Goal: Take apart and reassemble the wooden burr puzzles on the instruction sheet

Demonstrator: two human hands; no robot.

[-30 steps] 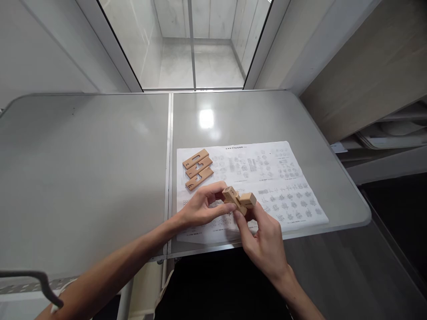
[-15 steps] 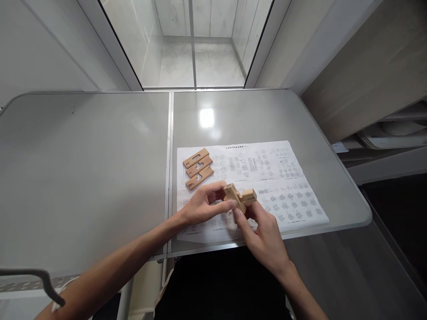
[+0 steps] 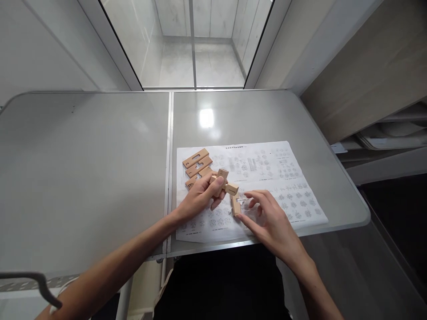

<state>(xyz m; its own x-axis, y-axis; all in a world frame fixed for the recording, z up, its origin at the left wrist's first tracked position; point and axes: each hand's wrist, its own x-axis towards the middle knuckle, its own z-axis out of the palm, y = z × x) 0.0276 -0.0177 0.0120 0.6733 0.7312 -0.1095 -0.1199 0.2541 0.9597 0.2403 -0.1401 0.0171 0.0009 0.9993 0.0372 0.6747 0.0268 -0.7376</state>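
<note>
My left hand point(image 3: 202, 193) is closed around crossed wooden puzzle pieces point(image 3: 231, 189), thumb pressed on top. Below them a notched wooden piece point(image 3: 235, 206) slants over the printed sheet; I cannot tell whether it rests on the paper. My right hand point(image 3: 263, 211) is at its right side, fingers spread, with the thumb tip at or near the piece's lower end. Three flat wooden pieces with cut-outs and dark numbers lie in a slanted row at the sheet's left: the upper one point(image 3: 189, 161), the middle one point(image 3: 193, 170) and the lower one point(image 3: 190, 183), partly hidden by my left hand.
A white sheet point(image 3: 260, 153) printed with small diagrams lies under the pieces. The grey table point(image 3: 100, 178) has a metal seam point(image 3: 169, 133) left of the sheet. Shelves point(image 3: 387, 138) stand at the right, and a glass door point(image 3: 193, 44) is behind the table.
My left hand has lifted the crossed pieces up and left, over the lower flat piece. My right hand has come off them, opened, and moved slightly right. The notched piece now shows separately below.
</note>
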